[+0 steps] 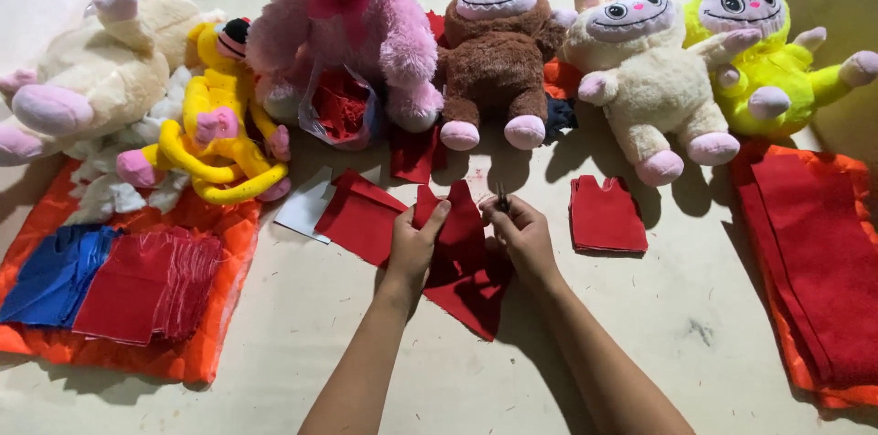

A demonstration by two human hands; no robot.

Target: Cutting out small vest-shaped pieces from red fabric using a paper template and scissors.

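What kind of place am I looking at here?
Probably a small toy-making or sewing workshop. Finished plush toys such as the brown one line the table, stacks of cut red fabric lie ready, and both hands, left and right, work a red cloth piece.

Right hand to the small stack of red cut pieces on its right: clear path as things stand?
Probably yes. The right hand is at the red fabric, holding what looks like small scissors. The red stack lies just beside it, with only bare table between them.

Plush toys (494,51) behind hands (466,238) — fabric stacks (119,284) left, vest pile (606,214) right.
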